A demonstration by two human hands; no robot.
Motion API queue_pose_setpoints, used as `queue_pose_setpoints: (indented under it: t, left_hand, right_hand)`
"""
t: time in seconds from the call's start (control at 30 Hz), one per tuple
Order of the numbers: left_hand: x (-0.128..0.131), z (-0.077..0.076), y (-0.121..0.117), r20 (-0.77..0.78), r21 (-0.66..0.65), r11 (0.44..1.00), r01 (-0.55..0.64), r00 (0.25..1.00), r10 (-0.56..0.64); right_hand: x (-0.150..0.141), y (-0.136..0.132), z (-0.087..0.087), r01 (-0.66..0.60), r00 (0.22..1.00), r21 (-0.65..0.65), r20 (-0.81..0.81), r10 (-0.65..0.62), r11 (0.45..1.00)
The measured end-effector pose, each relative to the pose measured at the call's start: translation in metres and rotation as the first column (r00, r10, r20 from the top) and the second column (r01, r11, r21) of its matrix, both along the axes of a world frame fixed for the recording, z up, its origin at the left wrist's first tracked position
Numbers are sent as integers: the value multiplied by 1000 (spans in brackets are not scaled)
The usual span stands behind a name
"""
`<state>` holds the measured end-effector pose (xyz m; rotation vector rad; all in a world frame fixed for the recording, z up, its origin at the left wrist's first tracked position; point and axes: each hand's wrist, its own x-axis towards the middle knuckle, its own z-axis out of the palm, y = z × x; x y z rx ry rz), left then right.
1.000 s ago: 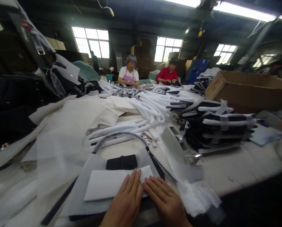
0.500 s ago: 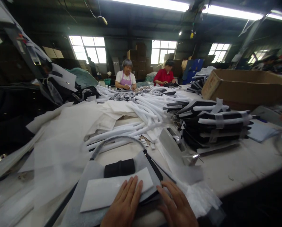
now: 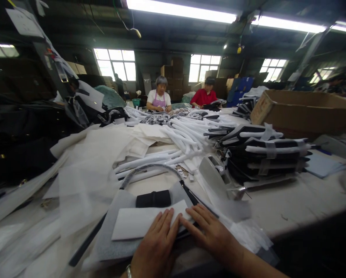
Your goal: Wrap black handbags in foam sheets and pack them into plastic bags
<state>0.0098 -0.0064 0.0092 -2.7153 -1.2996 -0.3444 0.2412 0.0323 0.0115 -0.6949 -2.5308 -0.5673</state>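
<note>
A handbag lies flat in front of me, its front covered by a pale sheet of wrapping [image 3: 103, 247]. Its wrapped handle [image 3: 150, 166] arches away from me. Across the bag rests a folded white foam sheet [image 3: 132, 224], just below a black strap piece [image 3: 153, 199]. My left hand [image 3: 158, 235] presses flat on the sheet's right part, fingers stretched. Beside it my right hand [image 3: 206, 229] lies over the sheet's right end with fingers extended, its thumb side close to the left hand. What lies under the palms is hidden.
A tape dispenser [image 3: 216, 177] stands right of the bag. Beyond it is a stack of black wrapped pieces [image 3: 265, 154] and a cardboard box [image 3: 306, 112]. Thin white sheets [image 3: 89, 173] pile at left. Two people [image 3: 159, 98] sit across the table.
My right hand has moved left and up from the bag's right edge onto the end of the foam sheet, beside my left hand. The view has shifted slightly.
</note>
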Motion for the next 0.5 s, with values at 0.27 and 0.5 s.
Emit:
queue_pose_setpoints:
  t: [0.27, 0.5]
  left_hand:
    - [-12, 10, 5, -19, 327, 942, -69, 997, 80]
    - [-17, 2, 8, 28, 464, 884, -60, 998, 53]
  right_hand:
    - [-17, 9, 49, -82, 997, 18, -11, 82, 997]
    - [17, 11, 75, -44, 989, -207, -149, 13, 977]
